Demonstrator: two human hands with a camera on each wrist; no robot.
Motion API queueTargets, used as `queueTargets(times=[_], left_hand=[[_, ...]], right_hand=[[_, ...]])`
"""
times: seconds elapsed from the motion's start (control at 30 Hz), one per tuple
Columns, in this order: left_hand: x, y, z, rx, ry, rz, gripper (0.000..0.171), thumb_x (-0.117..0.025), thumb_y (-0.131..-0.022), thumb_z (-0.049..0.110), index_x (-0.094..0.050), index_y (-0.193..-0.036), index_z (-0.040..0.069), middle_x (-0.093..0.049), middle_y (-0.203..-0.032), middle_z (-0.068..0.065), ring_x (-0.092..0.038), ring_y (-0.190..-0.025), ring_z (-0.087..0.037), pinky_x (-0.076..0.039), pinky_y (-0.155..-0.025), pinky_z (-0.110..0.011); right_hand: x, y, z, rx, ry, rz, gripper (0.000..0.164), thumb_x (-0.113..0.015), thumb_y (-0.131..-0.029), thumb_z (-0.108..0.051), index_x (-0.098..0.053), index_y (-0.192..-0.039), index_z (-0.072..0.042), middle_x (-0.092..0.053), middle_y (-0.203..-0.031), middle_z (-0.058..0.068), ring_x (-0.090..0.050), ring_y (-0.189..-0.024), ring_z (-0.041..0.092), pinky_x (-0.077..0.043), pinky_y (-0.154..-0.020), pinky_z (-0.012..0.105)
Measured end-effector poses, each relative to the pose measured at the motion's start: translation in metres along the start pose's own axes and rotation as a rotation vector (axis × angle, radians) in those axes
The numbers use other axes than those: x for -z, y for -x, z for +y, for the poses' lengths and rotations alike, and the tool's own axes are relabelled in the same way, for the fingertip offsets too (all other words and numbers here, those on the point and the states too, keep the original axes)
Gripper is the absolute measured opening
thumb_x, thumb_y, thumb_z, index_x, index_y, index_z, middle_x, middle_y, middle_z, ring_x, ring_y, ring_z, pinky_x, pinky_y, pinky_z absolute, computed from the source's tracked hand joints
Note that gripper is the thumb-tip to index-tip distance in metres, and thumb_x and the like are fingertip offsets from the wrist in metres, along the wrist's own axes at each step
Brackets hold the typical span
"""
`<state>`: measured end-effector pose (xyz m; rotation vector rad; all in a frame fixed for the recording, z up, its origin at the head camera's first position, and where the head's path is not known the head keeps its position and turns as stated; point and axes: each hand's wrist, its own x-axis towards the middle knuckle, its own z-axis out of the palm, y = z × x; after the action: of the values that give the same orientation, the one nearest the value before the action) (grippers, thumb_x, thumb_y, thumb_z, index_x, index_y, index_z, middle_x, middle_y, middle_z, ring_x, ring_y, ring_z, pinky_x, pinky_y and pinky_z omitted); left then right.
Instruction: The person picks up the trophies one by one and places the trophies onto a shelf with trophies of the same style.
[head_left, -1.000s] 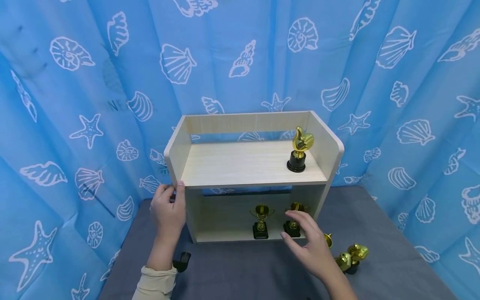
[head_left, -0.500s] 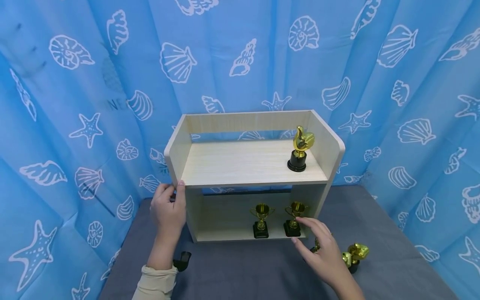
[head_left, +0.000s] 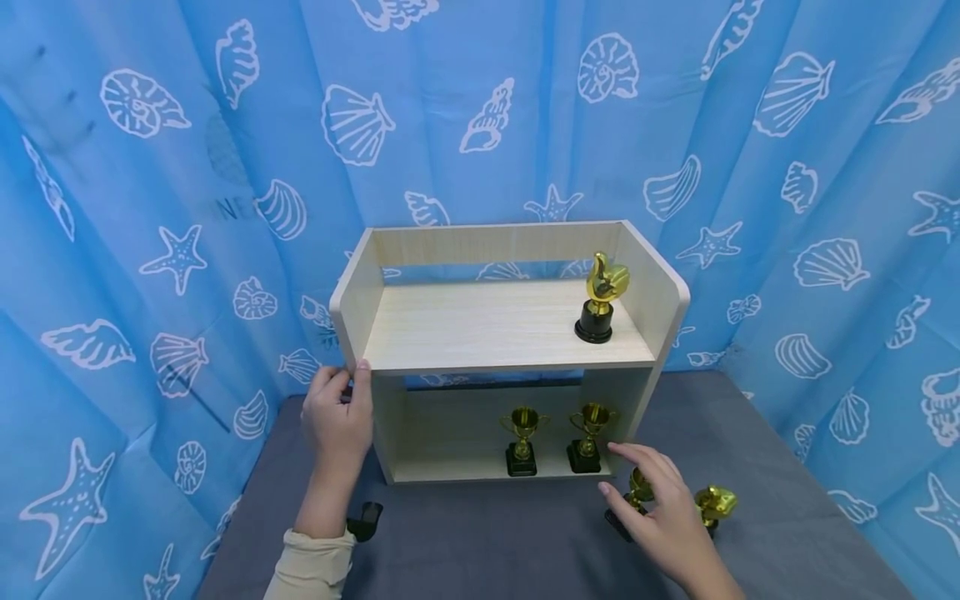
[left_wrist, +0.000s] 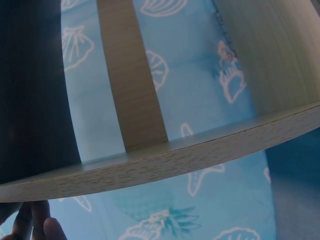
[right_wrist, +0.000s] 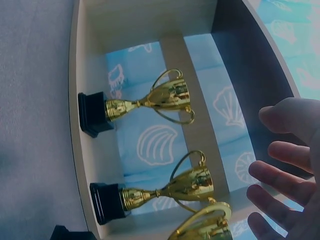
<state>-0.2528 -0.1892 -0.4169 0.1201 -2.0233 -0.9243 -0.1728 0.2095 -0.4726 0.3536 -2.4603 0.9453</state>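
My left hand (head_left: 337,421) holds the left side panel of a pale wooden two-tier shelf (head_left: 480,325), its thumb on the front edge. In the left wrist view its fingertips (left_wrist: 37,220) show beside that panel. Two gold trophy cups (head_left: 522,442) (right_wrist: 170,95) on black bases stand upright on the lower tier. My right hand (head_left: 663,517) is open, holding nothing, fingers spread. Nearest to it is a third trophy cup (head_left: 639,490) outside the shelf, partly hidden by the hand. In the right wrist view, that cup (right_wrist: 205,227) is cut off at the bottom.
A gold trophy with a thumbs-up shape (head_left: 600,287) stands on the upper tier at right. Another gold trophy (head_left: 716,504) is on the grey cloth (head_left: 772,500), partly behind the right hand. A blue shell-print curtain (head_left: 480,100) hangs behind the shelf.
My right hand has moved right and slightly nearer to me, away from the right-hand cup on the lower tier, uncovering it. The left hand has stayed on the shelf.
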Motion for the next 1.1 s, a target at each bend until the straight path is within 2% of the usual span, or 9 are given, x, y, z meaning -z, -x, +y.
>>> queueTargets(times=[0.27,0.63,0.87,1.1], left_hand=[[0.000,-0.001,0.000,0.000,-0.002,-0.006,0.047,-0.061,-0.107,0.040,-0.080,-0.093,0.000,-0.067,-0.095,-0.013,-0.068,-0.080,-0.027,-0.053,-0.066,-0.042],[0.000,-0.001,0.002,-0.009,0.006,-0.007,0.047,-0.062,-0.107,0.040,-0.080,-0.092,0.000,-0.068,-0.096,-0.014,-0.068,-0.081,-0.027,-0.055,-0.067,-0.043],[0.000,-0.002,0.003,-0.017,0.009,0.002,0.046,-0.062,-0.107,0.038,-0.079,-0.090,-0.001,-0.067,-0.095,-0.015,-0.068,-0.080,-0.029,-0.054,-0.066,-0.043],[0.001,-0.001,-0.001,-0.020,0.009,0.010,0.045,-0.063,-0.107,0.037,-0.079,-0.088,-0.001,-0.067,-0.093,-0.016,-0.068,-0.078,-0.029,-0.053,-0.064,-0.043]], right_hand=[[0.007,0.001,0.003,0.001,0.013,0.020,0.048,-0.085,-0.090,-0.012,-0.068,-0.135,-0.018,-0.069,-0.130,0.000,-0.058,-0.121,0.024,-0.044,-0.096,0.052],[0.017,0.002,0.012,-0.004,0.034,-0.018,0.043,-0.082,-0.093,-0.015,-0.068,-0.133,-0.012,-0.069,-0.129,0.007,-0.060,-0.120,0.034,-0.047,-0.093,0.061],[0.022,0.005,0.015,0.002,0.042,-0.035,0.044,-0.082,-0.092,-0.011,-0.067,-0.134,-0.011,-0.068,-0.129,0.008,-0.059,-0.119,0.034,-0.046,-0.093,0.061],[0.026,0.005,0.016,-0.014,0.072,-0.055,0.043,-0.082,-0.093,-0.014,-0.068,-0.134,-0.014,-0.069,-0.129,0.005,-0.059,-0.117,0.029,-0.049,-0.091,0.061]])
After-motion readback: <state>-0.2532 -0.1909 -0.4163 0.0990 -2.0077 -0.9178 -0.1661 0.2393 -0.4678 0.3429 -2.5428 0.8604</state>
